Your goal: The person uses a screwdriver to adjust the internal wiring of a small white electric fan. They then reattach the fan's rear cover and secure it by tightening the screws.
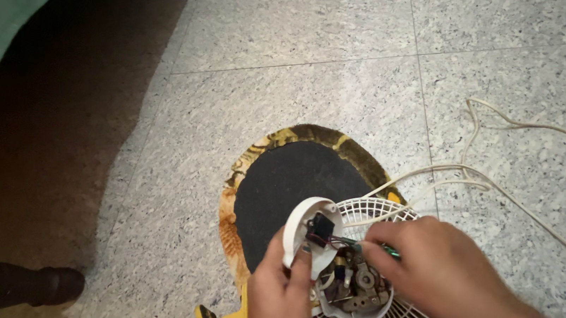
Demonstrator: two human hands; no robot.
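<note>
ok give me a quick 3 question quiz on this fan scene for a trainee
1. True or false: the white cover is fully seated over the motor.
2. Which hand holds the cover: A left hand, B right hand?
3. What lies under the fan grille on the floor?

Key: 1 false, it is lifted aside and the motor shows. 2 A. 3 an oval dark mat with a patterned yellow border.
</note>
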